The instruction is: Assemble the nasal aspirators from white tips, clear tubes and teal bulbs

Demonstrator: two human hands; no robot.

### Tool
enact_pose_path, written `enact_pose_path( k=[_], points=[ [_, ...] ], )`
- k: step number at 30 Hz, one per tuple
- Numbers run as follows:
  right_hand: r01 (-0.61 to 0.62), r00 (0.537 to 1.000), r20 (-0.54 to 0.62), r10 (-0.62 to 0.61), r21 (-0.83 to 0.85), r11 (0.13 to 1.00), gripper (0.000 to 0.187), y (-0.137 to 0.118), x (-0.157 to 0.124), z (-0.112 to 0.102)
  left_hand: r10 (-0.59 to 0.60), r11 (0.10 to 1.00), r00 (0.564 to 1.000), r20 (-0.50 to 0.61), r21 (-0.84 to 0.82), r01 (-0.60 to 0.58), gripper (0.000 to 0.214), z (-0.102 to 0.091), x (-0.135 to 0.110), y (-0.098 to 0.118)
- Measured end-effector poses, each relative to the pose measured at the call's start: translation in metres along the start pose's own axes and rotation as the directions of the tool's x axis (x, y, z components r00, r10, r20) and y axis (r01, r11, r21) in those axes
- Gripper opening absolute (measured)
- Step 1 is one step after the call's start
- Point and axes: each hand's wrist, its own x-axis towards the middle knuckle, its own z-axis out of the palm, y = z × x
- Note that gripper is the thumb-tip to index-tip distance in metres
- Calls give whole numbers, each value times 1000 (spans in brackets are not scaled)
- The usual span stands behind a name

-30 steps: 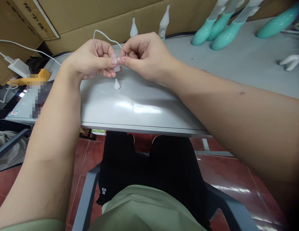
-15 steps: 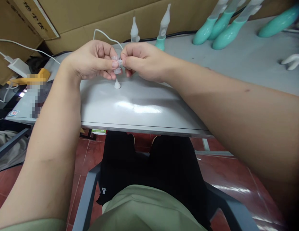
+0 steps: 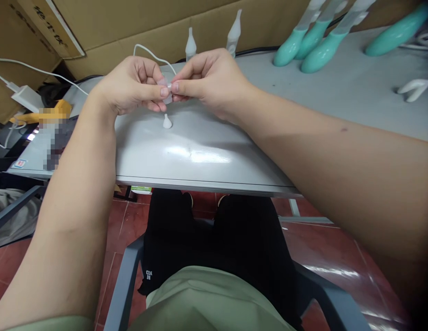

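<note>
Between my two hands, above the grey table [image 3: 200, 161], is a small translucent plastic tube [image 3: 168, 97] with a short side stub. My left hand [image 3: 141, 87] is closed on the tube, thumb across its near side. The thumb and fingers of my right hand [image 3: 207, 82] pinch a small whitish piece [image 3: 170, 86] at the side stub; its exact kind is too small to tell, and the fingers partly cover it. A white cone-shaped tip [image 3: 167, 122] stands on the table just below my left fingers.
Behind my hands stand two white-tipped nozzles, a left nozzle [image 3: 191, 43] and a right nozzle [image 3: 234, 34]. Several teal-handled devices [image 3: 317, 55] lean at the back right. A white bent piece [image 3: 414, 88] lies far right. A white charger [image 3: 27, 97] and cable are at left.
My right hand has turned and shifted slightly, its thumb now pressed at the tube's side stub. The left hand keeps its hold, almost unmoved.
</note>
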Motion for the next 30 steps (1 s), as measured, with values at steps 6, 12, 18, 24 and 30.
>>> enact_pose_path(
  k=[6,12,18,24,30],
  points=[
    [-20,1000,-8,20,-18,1000,43,-7,0,2,-52,998,998,-47,-25,50,62,8,-7,12],
    [4,1000,29,-4,-11,1000,37,3,3,1,-58,998,998,-23,-11,58,69,3,-2,10],
    [-79,997,16,78,5,997,43,2,3,7,-26,999,999,-19,32,27,58,-3,0,2],
    [-50,998,-44,44,-148,988,43,7,7,-2,-22,981,996,-84,192,38,54,-3,-9,7],
    [82,996,56,-66,-391,917,38,30,17,-11,-50,939,993,-108,332,83,39,-4,-10,11]
  ],
)
